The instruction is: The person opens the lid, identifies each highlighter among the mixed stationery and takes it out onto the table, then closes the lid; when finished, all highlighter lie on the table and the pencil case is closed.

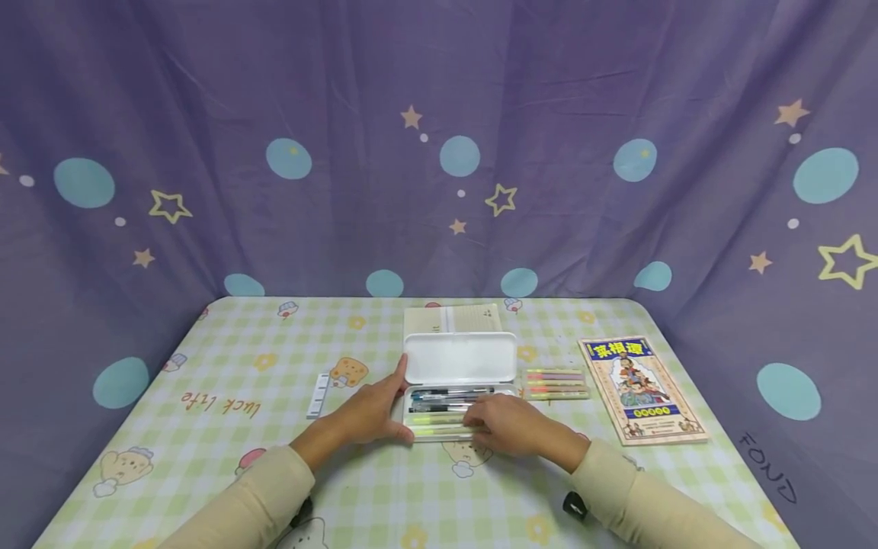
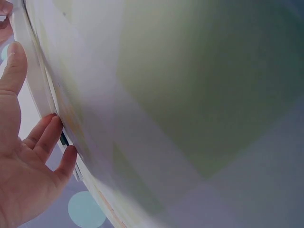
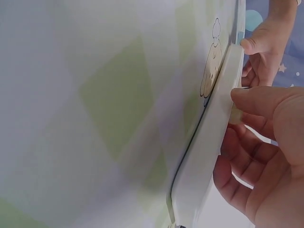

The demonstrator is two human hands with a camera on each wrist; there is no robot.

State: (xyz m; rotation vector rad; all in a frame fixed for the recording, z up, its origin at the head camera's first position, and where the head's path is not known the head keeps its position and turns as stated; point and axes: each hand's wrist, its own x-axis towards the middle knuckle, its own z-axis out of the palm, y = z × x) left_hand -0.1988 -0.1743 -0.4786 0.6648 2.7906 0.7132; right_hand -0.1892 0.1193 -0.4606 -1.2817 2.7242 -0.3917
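1. Near the middle of the table (image 1: 274,496) lies a white pencil case (image 1: 428,440), and its lid (image 1: 461,357) is raised at the far side.
2. Inside the case are several dark pens (image 1: 449,395) in the farther part, and pale highlighters (image 1: 439,420), yellowish in colour, in the part nearer to the person.
3. The left hand (image 1: 370,412) touches the left end of the case; its thumb is at the near corner, well spread from the other fingers, which reach toward the lid.
4. The right hand (image 1: 511,423) is at the right part of the case, with bent fingers over the highlighters; the right wrist view shows its thumb at the near rim. I cannot tell whether these fingers pinch a highlighter.
5. Just to the right of the case is a row of coloured markers (image 1: 555,384), and farther right lies an illustrated book (image 1: 641,390).
6. Behind the lid, partly covered by it, lies a cream notebook (image 1: 425,319).
7. To the left of the left hand is a narrow white strip (image 1: 318,395) with dark marks.
8. A purple curtain (image 1: 343,229) with stars and blue rounds hangs behind the table.
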